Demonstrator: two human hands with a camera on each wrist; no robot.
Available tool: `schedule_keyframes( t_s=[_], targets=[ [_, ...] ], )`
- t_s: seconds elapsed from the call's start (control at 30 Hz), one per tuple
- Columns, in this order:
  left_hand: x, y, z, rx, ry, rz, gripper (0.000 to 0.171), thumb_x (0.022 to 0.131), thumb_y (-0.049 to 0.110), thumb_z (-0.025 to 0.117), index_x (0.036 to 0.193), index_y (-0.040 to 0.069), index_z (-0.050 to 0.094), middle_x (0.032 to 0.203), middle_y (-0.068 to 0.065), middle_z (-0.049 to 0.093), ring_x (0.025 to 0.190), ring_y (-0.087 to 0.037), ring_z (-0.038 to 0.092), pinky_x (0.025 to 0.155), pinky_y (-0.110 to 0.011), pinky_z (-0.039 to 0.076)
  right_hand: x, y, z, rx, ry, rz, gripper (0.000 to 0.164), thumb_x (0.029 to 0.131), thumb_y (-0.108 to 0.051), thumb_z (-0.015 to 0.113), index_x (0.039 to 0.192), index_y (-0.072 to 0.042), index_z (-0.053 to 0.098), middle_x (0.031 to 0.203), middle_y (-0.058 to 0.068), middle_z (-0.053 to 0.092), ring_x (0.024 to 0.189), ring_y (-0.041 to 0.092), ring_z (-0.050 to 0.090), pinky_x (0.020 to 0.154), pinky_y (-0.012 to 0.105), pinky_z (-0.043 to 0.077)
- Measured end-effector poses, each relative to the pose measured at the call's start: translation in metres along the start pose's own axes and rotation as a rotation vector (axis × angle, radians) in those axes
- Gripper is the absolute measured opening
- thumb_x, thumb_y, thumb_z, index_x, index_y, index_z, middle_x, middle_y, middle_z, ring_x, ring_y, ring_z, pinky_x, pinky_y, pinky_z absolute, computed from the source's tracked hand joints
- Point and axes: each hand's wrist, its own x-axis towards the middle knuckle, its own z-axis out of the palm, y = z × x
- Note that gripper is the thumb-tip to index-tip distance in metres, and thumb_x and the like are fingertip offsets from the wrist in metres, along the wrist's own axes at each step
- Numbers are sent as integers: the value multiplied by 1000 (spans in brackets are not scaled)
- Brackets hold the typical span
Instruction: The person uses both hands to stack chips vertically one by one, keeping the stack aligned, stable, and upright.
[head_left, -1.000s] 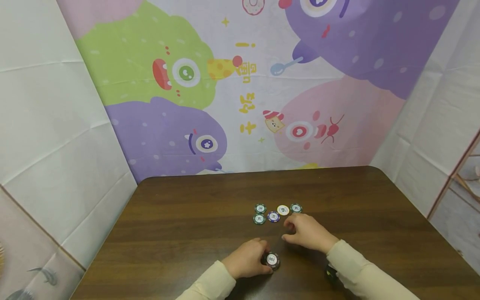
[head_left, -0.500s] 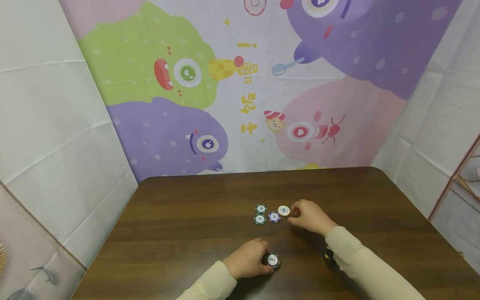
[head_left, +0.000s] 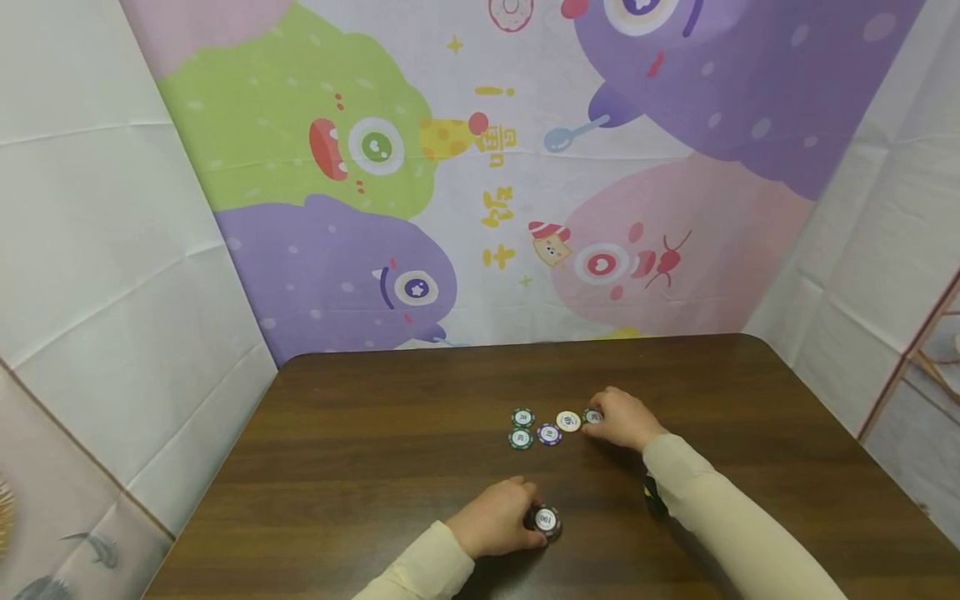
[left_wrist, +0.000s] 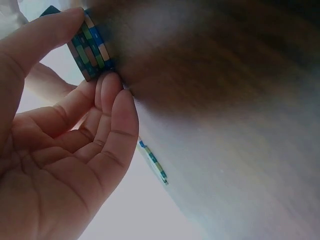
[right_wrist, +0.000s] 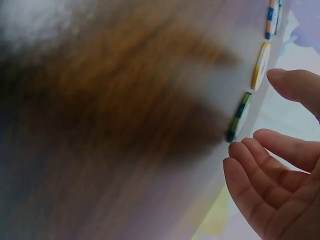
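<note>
The left hand [head_left: 493,518] grips a stack of dark poker chips [head_left: 547,521], with the thumb on one side and the fingers on the other; the top chip bears the number 100. This stack is low at the brown table [head_left: 360,450], nearer to the person than the other chips. The right hand [head_left: 624,418] has its thumb and fingers apart, not pinching, around a green-edged chip [head_left: 592,416] which lies flat; whether a fingertip touches it, I cannot tell. Just beside this chip, on its left, lies a yellow-edged chip [head_left: 568,422], then a blue-edged chip [head_left: 549,434], and then two green chips, a farther one [head_left: 522,417] and a nearer one [head_left: 521,438].
</note>
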Motion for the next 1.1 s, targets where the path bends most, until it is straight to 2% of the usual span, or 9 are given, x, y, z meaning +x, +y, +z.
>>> schedule_keyframes(
  t_s=[0.27, 0.43, 0.83, 0.97, 1.1],
  targets=[
    [0, 0, 2, 12, 1, 4, 36, 73, 32, 83, 98, 12, 67, 91, 5, 65, 82, -3, 56, 73, -17, 47, 6, 3, 1, -11, -65, 54, 47, 80, -26, 77, 113, 6, 66, 108, 17, 62, 92, 26, 59, 84, 46, 50],
    [1, -1, 2, 10, 0, 7, 35, 73, 31, 83, 98, 12, 68, 90, 5, 65, 81, -3, 56, 72, -17, 46, 7, 2, -2, -25, -80, 52, 47, 81, -26, 77, 113, 7, 66, 111, 19, 62, 97, 29, 60, 88, 47, 49],
    [1, -1, 2, 8, -9, 0, 35, 73, 31, 83, 98, 12, 68, 90, 5, 65, 81, -2, 55, 72, -17, 46, 8, 0, -1, -21, -95, 55, 30, 84, -23, 74, 99, 2, 71, 107, 16, 63, 96, 28, 60, 85, 46, 50],
    [0, -1, 1, 0, -11, -1, 35, 74, 31, 83, 98, 12, 68, 91, 5, 65, 81, -2, 54, 71, -17, 46, 10, -1, -3, -19, -98, 52, 21, 83, -21, 74, 89, -1, 72, 103, 14, 66, 89, 24, 58, 79, 43, 49],
    [0, -1, 1, 6, -7, 0, 35, 74, 31, 83, 98, 12, 67, 91, 6, 65, 82, -2, 54, 72, -17, 46, 11, -1, -3, -2, -103, 55, 15, 83, -18, 73, 78, -4, 69, 90, 8, 65, 74, 18, 50, 67, 35, 42]
  ],
)
